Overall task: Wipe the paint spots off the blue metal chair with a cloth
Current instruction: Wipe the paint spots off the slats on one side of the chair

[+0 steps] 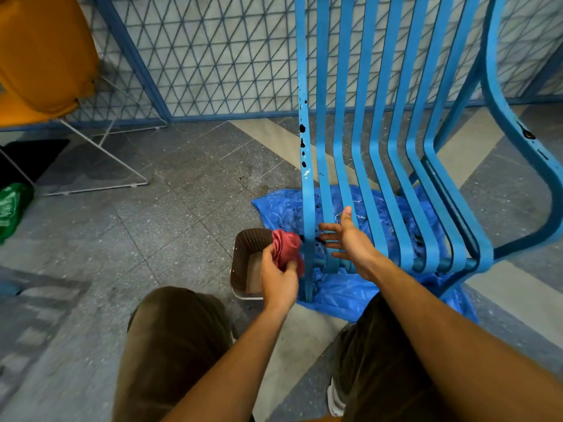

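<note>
The blue metal chair [380, 141] fills the right half of the view, its slats running down toward me. Black paint spots [302, 138] dot the leftmost slat, and another dark spot [528, 134] marks the right armrest. My left hand [278, 278] grips a bunched red cloth [288, 249], held against the lower end of the leftmost slat. My right hand [348, 237] is spread open with fingers apart, resting over the slats' lower ends just right of the cloth.
A brown plastic basin [243, 263] with murky water stands on the floor left of the cloth. A spattered blue plastic sheet [344, 287] lies under the chair. A blue mesh fence [213, 56] runs behind. An orange chair [42, 53] on white wire legs stands at the far left.
</note>
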Demonstrator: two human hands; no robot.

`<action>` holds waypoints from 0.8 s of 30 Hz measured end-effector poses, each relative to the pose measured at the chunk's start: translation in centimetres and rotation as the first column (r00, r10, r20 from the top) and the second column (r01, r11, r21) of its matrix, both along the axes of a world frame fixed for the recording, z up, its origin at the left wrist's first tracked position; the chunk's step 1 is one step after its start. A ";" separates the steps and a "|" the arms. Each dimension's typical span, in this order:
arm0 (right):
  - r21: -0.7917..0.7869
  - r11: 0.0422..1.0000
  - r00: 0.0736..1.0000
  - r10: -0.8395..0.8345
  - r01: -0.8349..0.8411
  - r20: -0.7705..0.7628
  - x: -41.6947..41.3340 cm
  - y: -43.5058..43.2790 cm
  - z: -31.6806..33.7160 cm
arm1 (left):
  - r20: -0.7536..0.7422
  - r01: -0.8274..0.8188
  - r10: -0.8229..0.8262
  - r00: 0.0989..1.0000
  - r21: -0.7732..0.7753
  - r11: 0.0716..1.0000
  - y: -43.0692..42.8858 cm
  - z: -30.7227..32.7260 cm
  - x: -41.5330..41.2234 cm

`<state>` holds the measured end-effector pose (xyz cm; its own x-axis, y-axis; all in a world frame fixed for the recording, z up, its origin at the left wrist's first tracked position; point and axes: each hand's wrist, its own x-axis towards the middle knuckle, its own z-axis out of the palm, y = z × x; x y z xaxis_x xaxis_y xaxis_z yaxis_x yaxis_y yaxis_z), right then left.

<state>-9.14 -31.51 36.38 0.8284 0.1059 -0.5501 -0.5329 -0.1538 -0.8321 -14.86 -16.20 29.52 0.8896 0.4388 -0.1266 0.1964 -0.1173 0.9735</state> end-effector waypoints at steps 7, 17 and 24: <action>-0.041 0.999 0.995 -0.024 0.028 0.098 2.5 -0.1 -2.4 | -0.500 -0.375 0.156 0.852 -0.375 0.848 0.1 -9.3 0.8; 0.032 0.993 0.990 0.115 -0.118 0.079 6.0 0.0 -3.1 | -0.670 -0.313 -0.089 0.737 -0.456 0.833 -3.6 -17.0 1.7; 0.091 0.961 0.964 0.265 -0.262 -0.015 8.3 -1.1 -3.8 | -0.778 -0.366 -0.100 0.621 -0.401 0.840 -4.0 -26.5 3.4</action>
